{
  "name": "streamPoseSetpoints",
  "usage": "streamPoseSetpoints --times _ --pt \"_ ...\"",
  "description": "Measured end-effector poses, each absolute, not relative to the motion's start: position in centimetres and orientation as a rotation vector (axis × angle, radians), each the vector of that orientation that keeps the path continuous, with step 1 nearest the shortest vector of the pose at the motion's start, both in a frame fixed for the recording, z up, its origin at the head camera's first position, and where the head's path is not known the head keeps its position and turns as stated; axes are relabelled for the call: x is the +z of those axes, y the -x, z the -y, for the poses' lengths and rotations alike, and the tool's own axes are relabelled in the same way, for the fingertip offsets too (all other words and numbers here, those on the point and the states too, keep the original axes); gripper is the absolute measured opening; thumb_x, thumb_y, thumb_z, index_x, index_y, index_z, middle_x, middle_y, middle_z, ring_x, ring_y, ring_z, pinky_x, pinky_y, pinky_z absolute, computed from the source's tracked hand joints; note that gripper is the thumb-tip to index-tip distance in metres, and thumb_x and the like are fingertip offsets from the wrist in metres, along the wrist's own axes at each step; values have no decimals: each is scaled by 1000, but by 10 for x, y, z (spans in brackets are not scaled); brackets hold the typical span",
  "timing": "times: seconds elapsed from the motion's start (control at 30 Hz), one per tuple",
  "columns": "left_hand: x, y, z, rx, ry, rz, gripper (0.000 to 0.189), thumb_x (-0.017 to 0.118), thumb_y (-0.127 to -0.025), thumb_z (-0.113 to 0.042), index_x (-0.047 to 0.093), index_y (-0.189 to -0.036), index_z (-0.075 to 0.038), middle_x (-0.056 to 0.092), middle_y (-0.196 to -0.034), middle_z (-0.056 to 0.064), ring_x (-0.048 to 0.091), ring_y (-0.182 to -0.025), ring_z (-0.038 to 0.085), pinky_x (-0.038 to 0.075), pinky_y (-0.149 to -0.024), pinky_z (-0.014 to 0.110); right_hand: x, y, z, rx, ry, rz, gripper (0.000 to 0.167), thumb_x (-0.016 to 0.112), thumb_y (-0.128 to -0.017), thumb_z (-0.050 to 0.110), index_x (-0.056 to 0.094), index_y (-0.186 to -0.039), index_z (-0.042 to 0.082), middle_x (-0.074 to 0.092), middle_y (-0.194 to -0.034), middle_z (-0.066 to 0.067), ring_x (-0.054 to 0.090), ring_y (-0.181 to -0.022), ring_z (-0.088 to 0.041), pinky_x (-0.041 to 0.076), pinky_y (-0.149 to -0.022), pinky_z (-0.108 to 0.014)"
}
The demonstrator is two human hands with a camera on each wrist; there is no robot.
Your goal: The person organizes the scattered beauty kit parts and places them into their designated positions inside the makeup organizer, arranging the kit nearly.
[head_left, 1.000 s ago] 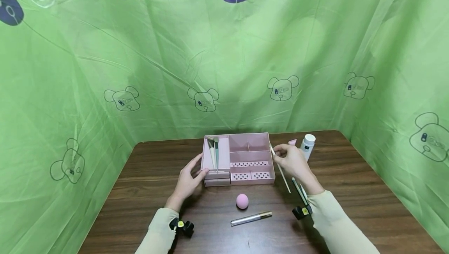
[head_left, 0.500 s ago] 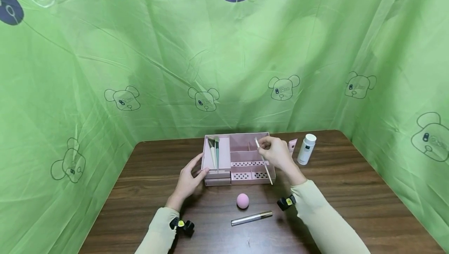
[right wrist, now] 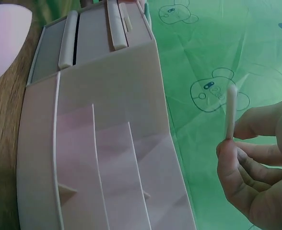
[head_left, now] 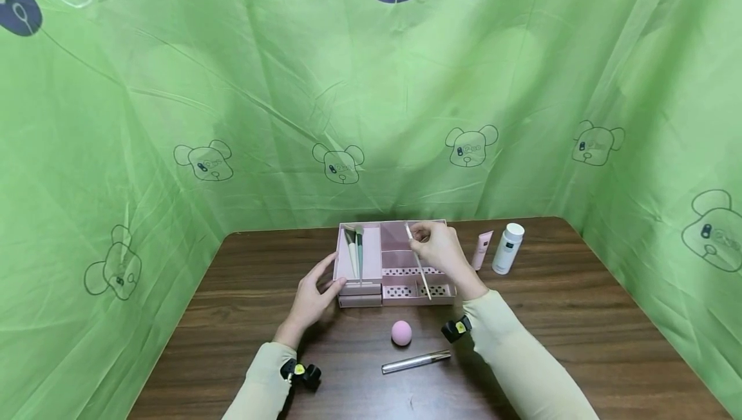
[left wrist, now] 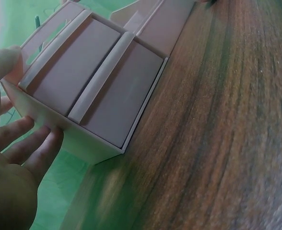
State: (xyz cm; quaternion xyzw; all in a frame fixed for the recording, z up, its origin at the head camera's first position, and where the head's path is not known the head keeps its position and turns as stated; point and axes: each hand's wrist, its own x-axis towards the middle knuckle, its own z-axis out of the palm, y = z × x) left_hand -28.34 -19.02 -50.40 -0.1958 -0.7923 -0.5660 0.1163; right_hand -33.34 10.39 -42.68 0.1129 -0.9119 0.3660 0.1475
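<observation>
Thin, straight and pale, a stick (head_left: 420,267) slants over the right half of the pink organizer (head_left: 372,252), which sits near the back edge of the desk (head_left: 243,291). Your head view lays out the stick's full length; the right wrist view shows only a short piece with a rounded end. The left wrist view adds two broad drawer fronts (left wrist: 124,91), mere narrow bands from above. Your right grip (head_left: 442,249) pinches the stick near its far end, most of the length running toward the organizer's front edge. Your left grip (head_left: 310,301) clasps the organizer's left end, thumb at the front corner, fingers against the side wall.
</observation>
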Motion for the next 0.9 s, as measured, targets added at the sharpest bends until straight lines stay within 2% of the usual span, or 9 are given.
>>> streamPoseSetpoints --times 0.47,0.73,0.9 --pt "-502 284 192 -1688 583 2317 59 69 -91 -10 45 -143 2 46 -145 24 48 -127 45 49 -98 55 -423 345 -81 1128 -280 2628 23 72 -80 14 73 -102 10 74 -86 0 68 -74 -14 58 -79 -35" --pt "-504 284 192 -1685 570 2323 59 69 -91 -12 45 -143 1 47 -145 22 49 -128 41 50 -98 53 -419 349 -69 1163 -304 2644 23 71 -81 14 72 -103 9 73 -85 1 67 -72 -12 59 -73 -31" --pt "-505 285 191 -1669 579 2321 59 69 -91 -13 45 -143 0 46 -146 22 49 -129 40 51 -98 50 -415 351 -63 1146 -303 2643 21 71 -82 16 73 -102 11 73 -84 2 66 -69 -10 58 -76 -33"
